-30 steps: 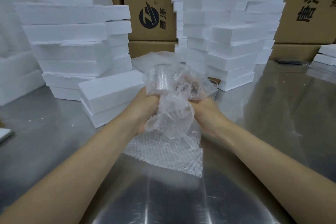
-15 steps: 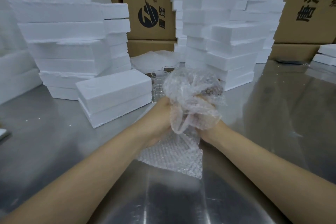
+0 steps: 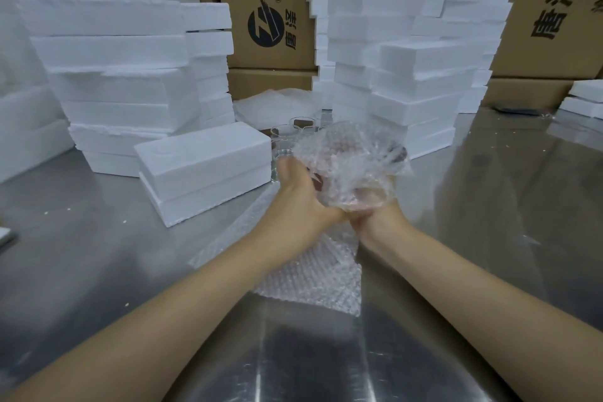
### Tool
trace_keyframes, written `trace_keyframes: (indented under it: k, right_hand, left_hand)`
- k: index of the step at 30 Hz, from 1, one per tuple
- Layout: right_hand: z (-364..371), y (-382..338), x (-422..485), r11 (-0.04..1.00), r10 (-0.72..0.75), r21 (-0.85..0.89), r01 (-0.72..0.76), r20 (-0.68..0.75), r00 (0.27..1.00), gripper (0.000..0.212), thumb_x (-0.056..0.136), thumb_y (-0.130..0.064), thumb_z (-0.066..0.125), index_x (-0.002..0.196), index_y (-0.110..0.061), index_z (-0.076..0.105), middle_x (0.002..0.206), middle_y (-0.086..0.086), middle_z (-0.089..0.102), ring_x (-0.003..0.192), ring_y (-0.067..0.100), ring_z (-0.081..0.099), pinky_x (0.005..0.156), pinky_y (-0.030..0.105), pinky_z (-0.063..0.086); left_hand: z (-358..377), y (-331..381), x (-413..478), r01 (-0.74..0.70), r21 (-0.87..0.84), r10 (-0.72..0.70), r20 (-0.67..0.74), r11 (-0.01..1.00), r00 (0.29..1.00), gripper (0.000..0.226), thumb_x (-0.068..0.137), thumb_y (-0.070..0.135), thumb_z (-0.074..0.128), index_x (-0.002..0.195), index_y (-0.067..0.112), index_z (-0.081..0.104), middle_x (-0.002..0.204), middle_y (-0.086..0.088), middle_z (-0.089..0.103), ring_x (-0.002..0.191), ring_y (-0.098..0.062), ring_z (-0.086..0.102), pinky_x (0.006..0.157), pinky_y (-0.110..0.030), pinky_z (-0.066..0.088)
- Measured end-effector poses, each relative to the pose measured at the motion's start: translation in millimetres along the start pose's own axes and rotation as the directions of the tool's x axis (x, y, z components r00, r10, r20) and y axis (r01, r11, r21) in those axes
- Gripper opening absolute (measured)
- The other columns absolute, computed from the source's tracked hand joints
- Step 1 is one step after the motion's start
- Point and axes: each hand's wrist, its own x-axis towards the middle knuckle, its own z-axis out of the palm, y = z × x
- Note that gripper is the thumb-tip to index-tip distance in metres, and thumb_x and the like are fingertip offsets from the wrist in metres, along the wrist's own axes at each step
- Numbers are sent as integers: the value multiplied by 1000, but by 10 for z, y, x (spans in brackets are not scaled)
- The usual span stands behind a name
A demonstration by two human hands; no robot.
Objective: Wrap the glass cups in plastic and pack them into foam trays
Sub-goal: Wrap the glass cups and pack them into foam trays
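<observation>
A bundle of bubble wrap with a glass cup inside is held above the steel table, in front of me. My left hand grips its left side with the thumb up along the wrap. From below and the right, my right hand cups and grips the bundle, its fingers mostly hidden by plastic. Several bare glass cups stand just behind the bundle. A closed white foam tray lies to the left of my hands. More bubble wrap lies flat under my wrists.
Tall stacks of white foam trays rise at the left and the back right. Brown cardboard boxes stand behind them. A pile of plastic sheets lies at the back. The steel table is bare on the right.
The loose tail of wrap that hung below my hands has been gathered up into the bundle. Both hands have shifted to the right and closed around it more tightly.
</observation>
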Motion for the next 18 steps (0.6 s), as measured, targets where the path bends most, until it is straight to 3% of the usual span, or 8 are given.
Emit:
trace_keyframes:
  k: [2, 5, 8, 12, 14, 15, 17, 18]
  right_hand:
    - [97, 18, -67, 992, -31, -115, 42, 91, 995, 20, 94, 9, 43, 90, -4, 58, 73, 0, 67, 68, 7, 63, 64, 17, 51]
    - [197, 27, -77, 974, -10, -224, 34, 108, 994, 19, 95, -9, 51, 108, -3, 63, 105, 16, 69, 94, 23, 67, 84, 32, 56]
    - [209, 71, -117, 895, 22, -446, 4, 54, 998, 23, 94, -30, 46, 91, -19, 66, 101, 7, 70, 97, 20, 65, 97, 50, 49]
    - [172, 100, -182, 876, 9, -473, 92, 208, 978, 19, 85, -41, 53, 89, -31, 69, 107, -5, 69, 108, 11, 61, 101, 34, 43]
    - [186, 97, -254, 854, 3, -484, 188, 367, 930, 23, 82, -37, 59, 99, -26, 70, 107, -6, 69, 110, 9, 61, 99, 27, 46]
    - [184, 126, -268, 851, 4, -488, 193, 374, 927, 30, 81, -41, 63, 103, -21, 70, 106, -3, 71, 109, 10, 63, 97, 26, 48]
    - [249, 150, -270, 863, -18, -491, 124, 217, 976, 42, 77, -50, 70, 97, -13, 73, 102, 7, 73, 103, 21, 67, 93, 35, 53]
    - [281, 160, -247, 880, -47, -466, 92, 109, 993, 36, 79, -44, 71, 92, -11, 74, 99, 14, 73, 100, 29, 67, 90, 42, 54]
  left_hand:
    - [-17, 16, 46, -28, -135, 6, -161, 990, 987, 73, 69, 45, 82, 116, 25, 31, 123, 4, 39, 106, -3, 55, 91, -30, 52]
    - [-53, 15, 83, -64, -261, 15, -185, 963, 983, 61, 72, 37, 73, 122, 25, 41, 112, 20, 59, 103, 5, 60, 86, -18, 50]
    - [-52, 13, 61, -104, -254, 39, -248, 962, 968, 51, 77, 39, 63, 122, 24, 46, 109, 22, 61, 102, 7, 59, 84, -17, 49]
    - [-59, 27, 59, -176, -287, 73, -334, 942, 940, 37, 79, 23, 54, 115, 17, 50, 107, 7, 61, 101, -6, 61, 83, -23, 50]
    - [-87, 20, 77, -175, -297, 42, -405, 939, 913, 23, 74, 19, 49, 97, 19, 52, 93, 2, 58, 86, -7, 60, 77, -22, 46]
    - [-100, 18, 82, -168, -318, 15, -432, 933, 902, 20, 73, 18, 50, 92, 19, 51, 88, 3, 57, 80, -5, 58, 75, -21, 45]
    - [-95, 6, 81, -142, -339, -29, -454, 930, 891, 23, 75, 11, 56, 98, 12, 53, 93, 1, 62, 86, -8, 63, 77, -25, 51]
    - [-78, 9, 74, -124, -331, -42, -453, 936, 890, 27, 79, 6, 60, 105, 9, 53, 99, 0, 64, 92, -10, 64, 80, -30, 53]
